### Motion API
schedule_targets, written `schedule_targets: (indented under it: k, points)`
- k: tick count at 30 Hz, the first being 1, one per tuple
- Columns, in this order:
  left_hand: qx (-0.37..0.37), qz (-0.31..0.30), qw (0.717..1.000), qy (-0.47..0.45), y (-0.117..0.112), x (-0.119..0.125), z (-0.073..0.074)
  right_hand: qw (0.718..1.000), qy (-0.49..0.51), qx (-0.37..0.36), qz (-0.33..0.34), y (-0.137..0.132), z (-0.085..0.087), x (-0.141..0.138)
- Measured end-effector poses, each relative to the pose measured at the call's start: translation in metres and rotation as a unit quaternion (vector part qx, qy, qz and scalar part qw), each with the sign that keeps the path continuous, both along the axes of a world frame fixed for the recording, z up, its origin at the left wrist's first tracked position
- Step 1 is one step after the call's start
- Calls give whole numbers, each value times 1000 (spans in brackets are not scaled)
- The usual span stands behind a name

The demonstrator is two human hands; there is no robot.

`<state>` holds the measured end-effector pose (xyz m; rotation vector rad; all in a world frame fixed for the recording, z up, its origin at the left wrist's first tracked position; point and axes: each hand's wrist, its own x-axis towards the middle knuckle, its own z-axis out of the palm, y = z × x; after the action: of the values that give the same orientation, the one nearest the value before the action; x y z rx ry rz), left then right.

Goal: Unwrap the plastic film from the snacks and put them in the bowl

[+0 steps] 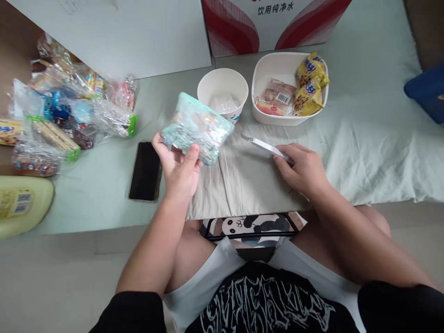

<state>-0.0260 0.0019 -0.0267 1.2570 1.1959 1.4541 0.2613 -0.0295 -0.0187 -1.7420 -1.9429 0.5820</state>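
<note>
My left hand [182, 169] grips a flat, shiny package [197, 127] with a pale turquoise edge, held up over the cloth. What is inside it is blurred. In my right hand [303, 166] is a utility knife [267, 147] with a white handle, its blade pointing left toward the package without touching it. Just behind the package stands a white paper cup [224, 78] with clear plastic wrap [225, 102] in it. To the right of the cup, a white square tub [289, 121] holds yellow snack packets [310, 85] and a reddish-brown packet [276, 95].
A black phone [144, 171] lies left of my left hand. Many wrapped snacks [69, 106] are heaped at far left, with a yellow-green bottle [24, 203] in front. Boxes, one white and red [274, 25], stand behind. A dark blue object [425, 95] is at far right.
</note>
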Motion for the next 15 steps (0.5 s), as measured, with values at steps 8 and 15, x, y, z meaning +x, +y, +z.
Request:
schedule_targets:
  k: [8,15]
  points:
    - [-35,-152,984,90,-22,40,-18,981,-147,110,-57,16,-23,16]
    - [47,-88,980,170,-11,18,-10,987,-43,152,31,7,-17,0]
